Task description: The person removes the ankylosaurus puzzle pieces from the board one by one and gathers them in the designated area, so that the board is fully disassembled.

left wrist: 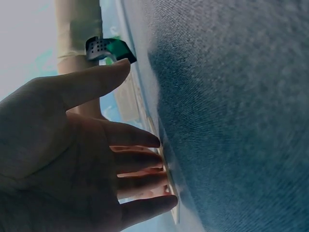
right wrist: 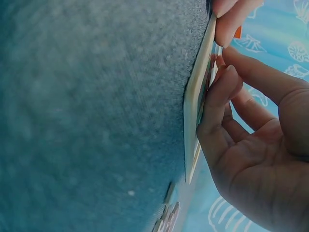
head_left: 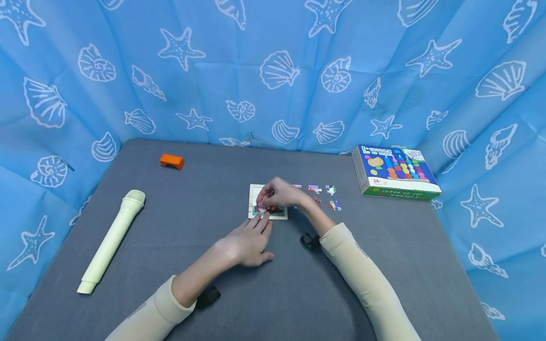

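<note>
A small jigsaw board [head_left: 279,218] with a pale wooden frame lies flat on the grey table. My left hand [head_left: 251,241] is spread palm down, its fingertips touching the frame's near left edge. In the left wrist view the fingers [left wrist: 142,186] are straight and the thumb stands apart. Over the board, my right hand [head_left: 279,193] has bent fingers and pinches a puzzle piece, mostly hidden by the fingertips. The right wrist view shows the thumb and fingers [right wrist: 217,94] close together against the board [right wrist: 192,111]. Part of the picture is covered by the right hand.
Several loose puzzle pieces [head_left: 330,190] lie right of the board. A boxed bead toy [head_left: 396,173] sits at the back right. An orange block [head_left: 172,161] stands at the back left, with a pale green microphone-shaped stick [head_left: 112,241] nearer. A patterned blue curtain [head_left: 298,109] surrounds the table.
</note>
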Demonstrator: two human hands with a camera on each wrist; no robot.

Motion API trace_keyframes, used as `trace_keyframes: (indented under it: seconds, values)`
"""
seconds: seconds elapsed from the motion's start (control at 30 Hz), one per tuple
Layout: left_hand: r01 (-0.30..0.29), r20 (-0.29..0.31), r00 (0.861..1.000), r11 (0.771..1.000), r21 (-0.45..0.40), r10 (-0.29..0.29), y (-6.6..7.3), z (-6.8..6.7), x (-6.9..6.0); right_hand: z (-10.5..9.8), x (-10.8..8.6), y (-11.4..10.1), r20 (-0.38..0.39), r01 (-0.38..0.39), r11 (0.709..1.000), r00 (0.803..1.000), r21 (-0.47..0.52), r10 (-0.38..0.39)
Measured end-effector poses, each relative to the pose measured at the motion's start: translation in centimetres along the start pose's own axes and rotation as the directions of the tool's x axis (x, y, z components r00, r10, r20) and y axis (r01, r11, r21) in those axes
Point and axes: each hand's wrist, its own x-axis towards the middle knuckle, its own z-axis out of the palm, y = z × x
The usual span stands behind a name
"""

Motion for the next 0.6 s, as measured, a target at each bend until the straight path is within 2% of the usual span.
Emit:
trace_keyframes:
  seconds: [0.4, 0.6]
  values:
    - [-0.027, -0.016, 0.999, 1.0, 0.006, 0.027, -0.18, 0.51, -0.17, -0.08, -0.17, 0.1, 0.012, -0.012, 0.997, 1.0, 0.074, 0.011]
    - [-0.065, -0.036, 0.997, 0.998, 0.018, 0.065, -0.63, 0.7, -0.3, -0.05, -0.37, 0.07, 0.004, 0.016, 0.996, 1.0, 0.093, -0.016]
